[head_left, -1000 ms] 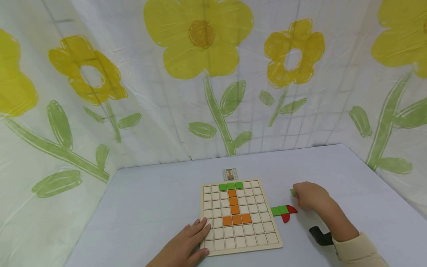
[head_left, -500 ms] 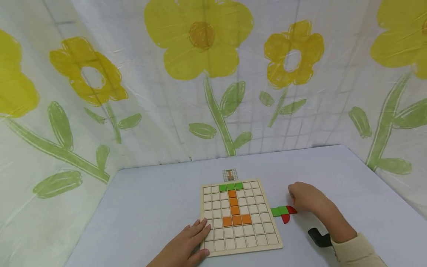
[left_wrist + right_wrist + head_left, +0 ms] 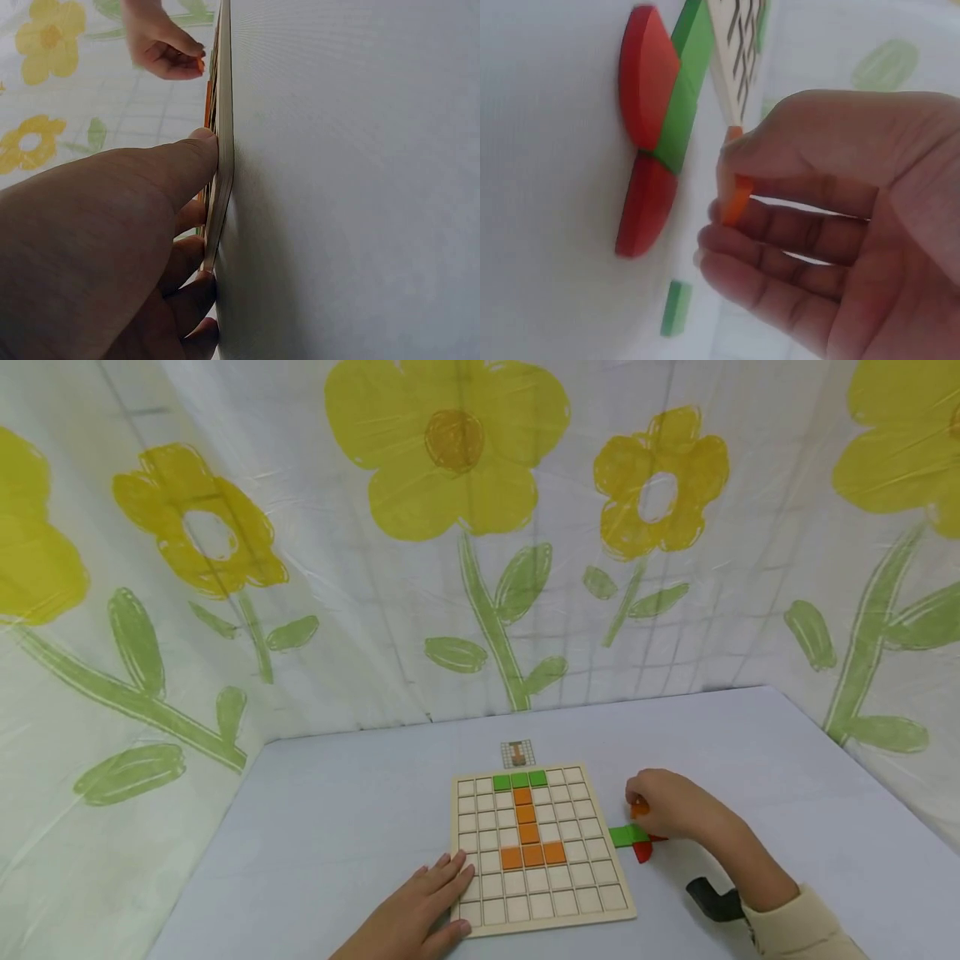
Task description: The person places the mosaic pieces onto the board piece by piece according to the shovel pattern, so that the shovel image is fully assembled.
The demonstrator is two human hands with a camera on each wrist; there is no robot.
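Observation:
A wooden grid board (image 3: 566, 895) lies on the table, with several green tiles (image 3: 520, 780) in its far row and several orange tiles (image 3: 532, 855) below them. My left hand (image 3: 420, 897) rests on its near left corner, fingers extended over the left edge; the left wrist view shows the thumb (image 3: 187, 161) against the board's side. Right of the board, my right hand (image 3: 678, 806) pinches an orange tile (image 3: 737, 202) between thumb and fingers, above the table. Beneath and beside it are joined-looking green tiles (image 3: 626, 835) and two red quarter-round pieces (image 3: 642, 852).
A small picture card (image 3: 517, 753) lies just beyond the board. One more green tile (image 3: 676, 307) sits on the table in the right wrist view. A black curved object (image 3: 714, 900) shows beside the right forearm. A flower-printed sheet (image 3: 360, 610) hangs behind the table.
My right hand has moved left towards the board, and an orange tile now shows in its fingers. Red and green pieces are partly covered by it. The left hand has stayed in place.

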